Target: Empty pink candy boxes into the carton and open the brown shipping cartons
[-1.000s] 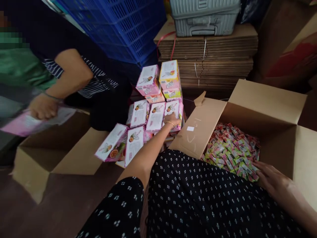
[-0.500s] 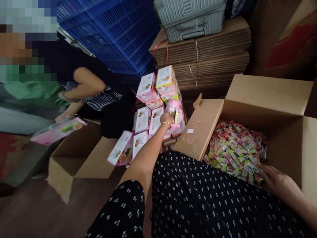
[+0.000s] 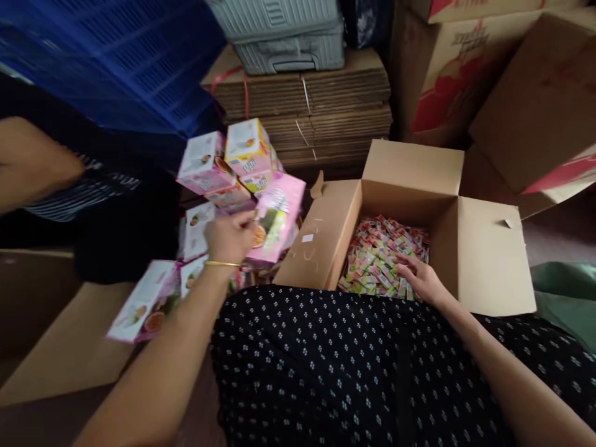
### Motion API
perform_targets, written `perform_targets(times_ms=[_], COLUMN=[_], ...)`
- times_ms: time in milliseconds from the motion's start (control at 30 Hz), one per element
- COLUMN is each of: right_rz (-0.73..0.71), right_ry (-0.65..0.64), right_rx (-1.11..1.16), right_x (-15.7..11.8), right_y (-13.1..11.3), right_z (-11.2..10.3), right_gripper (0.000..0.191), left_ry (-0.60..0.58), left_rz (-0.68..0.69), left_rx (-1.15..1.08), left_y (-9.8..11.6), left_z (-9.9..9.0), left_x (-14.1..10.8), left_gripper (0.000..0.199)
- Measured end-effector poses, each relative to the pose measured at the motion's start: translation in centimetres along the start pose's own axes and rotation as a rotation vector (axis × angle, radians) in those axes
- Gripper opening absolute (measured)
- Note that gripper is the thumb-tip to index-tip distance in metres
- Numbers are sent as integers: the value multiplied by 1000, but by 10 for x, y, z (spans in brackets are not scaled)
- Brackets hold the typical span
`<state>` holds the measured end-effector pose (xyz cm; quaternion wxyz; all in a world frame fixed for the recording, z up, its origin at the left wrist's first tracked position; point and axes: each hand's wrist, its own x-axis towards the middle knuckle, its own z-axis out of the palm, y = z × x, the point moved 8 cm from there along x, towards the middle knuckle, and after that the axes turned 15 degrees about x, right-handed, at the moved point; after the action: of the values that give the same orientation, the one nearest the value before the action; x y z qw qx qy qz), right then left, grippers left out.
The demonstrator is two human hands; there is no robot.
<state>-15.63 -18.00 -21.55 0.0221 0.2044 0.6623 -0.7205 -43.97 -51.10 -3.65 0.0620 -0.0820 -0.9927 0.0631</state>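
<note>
My left hand [image 3: 231, 238], with a thin gold bangle at its wrist, grips the near edge of a pink box with fruit pictures [image 3: 278, 217], which is tilted up with its printed face towards me. More pink and white fruit-print boxes [image 3: 205, 162] are stacked behind and beside it. On the right, my right hand [image 3: 421, 277] rests with fingers spread at the edge of a heap of small red, pink and green sachets [image 3: 379, 261]. The heap lies inside an open cardboard carton [image 3: 410, 205], whose flaps are folded outward.
Flattened cardboard [image 3: 344, 93] is bundled at the back under a grey suitcase [image 3: 288, 37]. Blue plastic crates [image 3: 139, 56] stand back left. A co-worker's arm [image 3: 37, 161] is at the left, above another open carton [image 3: 79, 335]. Large printed cartons [image 3: 465, 68] stand back right.
My left hand has lifted the pink box off the stack, bringing it nearer. The view has swung right. My right hand has moved further over the sachets. The co-worker's held box is out of view.
</note>
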Motion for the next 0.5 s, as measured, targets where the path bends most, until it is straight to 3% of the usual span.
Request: perform_targets(times_ms=[67, 167, 233, 300, 367, 500], right_rz=[110, 304, 432, 465, 385, 267], right_ry=[-6, 10, 10, -24, -44, 108], right_rx=[328, 658, 771, 859, 914, 800], right_x=[-5, -14, -18, -19, -16, -11], right_y=[3, 24, 41, 45, 34, 17], right_z=[18, 47, 64, 77, 81, 67], right_gripper=[76, 87, 89, 91, 93, 100], left_ry=[-75, -306, -327, -331, -354, -391], left_rz=[131, 355, 436, 497, 543, 548], left_rx=[63, 127, 98, 63, 37, -19], left_y=[51, 131, 167, 190, 205, 225], left_z=[-14, -7, -1, 6, 14, 21], left_x=[-35, -83, -106, -131, -156, -186], left_gripper=[33, 30, 38, 40, 36, 30])
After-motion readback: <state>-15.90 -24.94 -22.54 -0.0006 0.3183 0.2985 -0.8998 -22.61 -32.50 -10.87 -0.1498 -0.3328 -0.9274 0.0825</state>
